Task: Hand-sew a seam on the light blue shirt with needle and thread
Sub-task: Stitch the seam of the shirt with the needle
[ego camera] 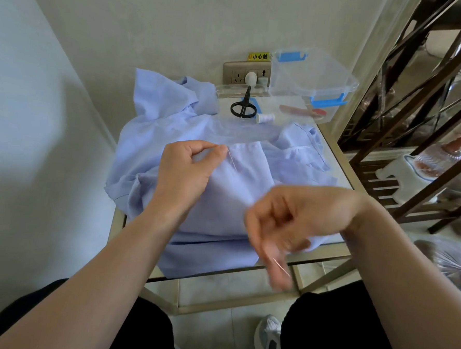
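the light blue shirt (239,180) lay crumpled across the glass table (335,164). my left hand (189,171) pinched a fold of it beside the seam, thumb against forefinger. my right hand (288,226), blurred, hung over the table's near edge, its curled fingers nipping the needle (281,266). scissors (243,106) and a spool (265,118) sat behind.

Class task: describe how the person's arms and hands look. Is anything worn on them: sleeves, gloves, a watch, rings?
Both arms are bare: the left arm and right arm show no sleeve up to the picture's edge. No glove, watch or bracelet is visible on either side. The left hand shows no ring; the right hand is too blurred to tell.
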`<state>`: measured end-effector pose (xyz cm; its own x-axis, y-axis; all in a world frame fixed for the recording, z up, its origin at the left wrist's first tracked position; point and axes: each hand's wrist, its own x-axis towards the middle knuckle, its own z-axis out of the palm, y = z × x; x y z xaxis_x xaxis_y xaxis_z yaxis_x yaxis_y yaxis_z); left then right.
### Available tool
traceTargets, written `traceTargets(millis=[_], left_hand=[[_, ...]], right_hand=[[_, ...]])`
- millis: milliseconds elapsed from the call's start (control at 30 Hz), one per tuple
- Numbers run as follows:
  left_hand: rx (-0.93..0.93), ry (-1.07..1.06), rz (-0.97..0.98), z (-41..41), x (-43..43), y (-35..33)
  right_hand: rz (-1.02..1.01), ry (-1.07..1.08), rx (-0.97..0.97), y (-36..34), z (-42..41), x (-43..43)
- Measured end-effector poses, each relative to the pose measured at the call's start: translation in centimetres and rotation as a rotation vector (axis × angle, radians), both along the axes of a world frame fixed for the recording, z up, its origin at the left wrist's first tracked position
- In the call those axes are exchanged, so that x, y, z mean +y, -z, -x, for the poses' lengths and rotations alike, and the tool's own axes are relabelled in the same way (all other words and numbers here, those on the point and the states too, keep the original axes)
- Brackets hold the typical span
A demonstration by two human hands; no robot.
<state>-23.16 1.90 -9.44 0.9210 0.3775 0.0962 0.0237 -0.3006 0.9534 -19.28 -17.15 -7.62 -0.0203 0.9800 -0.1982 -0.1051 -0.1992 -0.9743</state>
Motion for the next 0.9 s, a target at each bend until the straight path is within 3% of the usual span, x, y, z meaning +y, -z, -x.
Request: traceTargets(millis=[100,167,367,467,600,900], left_hand=[[-0.013,-0.025,0.013,-0.1,0.0,0.1],[-0.024,-0.021,0.029,-0.1,-0.1,0.0],[-0.016,-0.003,0.004,-0.2,-0.3,0.1],[-0.026,0.000,0.015,-0.2,-0.2,0.3],[-0.038,-0.011,0.027,-0.2,-0.4,0.1],[-0.037,-0.001,0.044,-0.3,-0.6,0.1]], right_hand=[[0.098,-0.313,0.181,-0.6,0.4,-0.8],[0.027,-0.238,0.164,-0.7,0.3,-1.0],[-0.118,0.788,-0.105,0.4,-0.3,1.0],[-0.029,1.075,-0.326,1.2,-0.1,2.1],[0.032,1.133,-0.519,1.7,0.4,2.8],[0.043,1.142,-0.591,2.1,-0.1,2.7]])
